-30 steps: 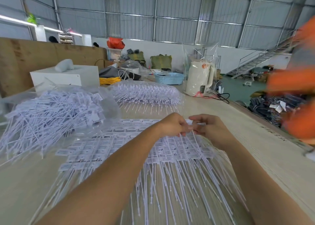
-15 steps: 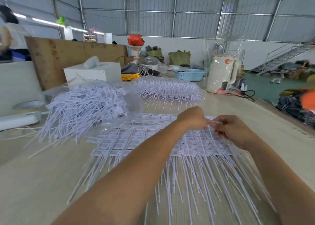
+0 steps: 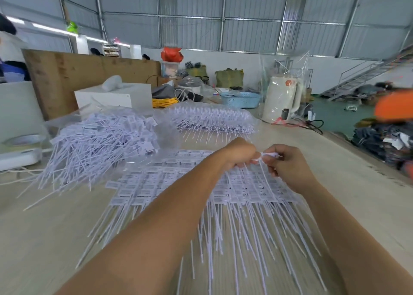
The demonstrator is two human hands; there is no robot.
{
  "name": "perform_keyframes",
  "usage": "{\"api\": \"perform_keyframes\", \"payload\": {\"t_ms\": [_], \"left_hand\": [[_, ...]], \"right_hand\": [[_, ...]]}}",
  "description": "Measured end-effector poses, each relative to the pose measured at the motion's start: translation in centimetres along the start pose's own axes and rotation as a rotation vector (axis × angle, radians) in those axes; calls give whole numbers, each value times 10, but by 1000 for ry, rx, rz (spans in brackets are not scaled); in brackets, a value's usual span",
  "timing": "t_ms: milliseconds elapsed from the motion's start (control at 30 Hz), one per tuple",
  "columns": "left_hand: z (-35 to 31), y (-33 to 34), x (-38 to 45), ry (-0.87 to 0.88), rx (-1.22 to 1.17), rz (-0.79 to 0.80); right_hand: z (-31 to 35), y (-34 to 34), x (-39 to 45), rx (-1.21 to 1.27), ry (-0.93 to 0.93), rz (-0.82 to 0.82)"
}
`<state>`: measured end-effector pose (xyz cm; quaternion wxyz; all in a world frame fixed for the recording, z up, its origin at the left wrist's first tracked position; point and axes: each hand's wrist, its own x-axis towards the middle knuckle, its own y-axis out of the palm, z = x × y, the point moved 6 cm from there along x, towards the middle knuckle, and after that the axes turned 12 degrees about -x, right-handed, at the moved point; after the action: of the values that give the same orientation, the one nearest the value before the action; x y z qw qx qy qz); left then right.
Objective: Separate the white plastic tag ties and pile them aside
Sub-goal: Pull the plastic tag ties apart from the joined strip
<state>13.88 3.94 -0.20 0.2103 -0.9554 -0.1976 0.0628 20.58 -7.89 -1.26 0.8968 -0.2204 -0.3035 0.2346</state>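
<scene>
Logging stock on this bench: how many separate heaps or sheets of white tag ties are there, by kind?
Loose heap of separated ties: 1
Bagged bundle: 1
Flat joined sheets under the hands: 1
Total: 3 groups; single ties are too many to count.

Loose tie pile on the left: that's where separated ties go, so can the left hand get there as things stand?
Probably yes: bare table lies between the left hand and the loose tie pile.

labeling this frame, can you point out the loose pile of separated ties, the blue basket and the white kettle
loose pile of separated ties (image 3: 98,142), head view, middle of the heap at left
blue basket (image 3: 240,100), head view, its front wall
white kettle (image 3: 279,100), head view, middle of its body
</scene>
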Motion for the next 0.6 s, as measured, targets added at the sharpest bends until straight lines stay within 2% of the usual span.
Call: {"api": "perform_keyframes", "payload": {"t_ms": [100,133,200,267,367,467,600], "left_hand": [[3,8,-8,-120,-191,198],[2,7,-10,-107,-189,205],[-2,-4,-11,-18,-120,101],[-5,-12,-13,75,-79,29],[-4,-10,-17,102,-32,52],[0,-5,-17,100,1,85],[6,-2,-19,123,51,79]], "right_hand": [[-10,-13,1,-226,33,-96],[-16,-20,1,-126,111,-122],[-21,-30,3,302,270,-170],[-11,-26,4,625,357,-81],[0,-15,2,777,391,107],[4,-12,-1,786,420,189],[12,9,-6,482,345,283]]}}
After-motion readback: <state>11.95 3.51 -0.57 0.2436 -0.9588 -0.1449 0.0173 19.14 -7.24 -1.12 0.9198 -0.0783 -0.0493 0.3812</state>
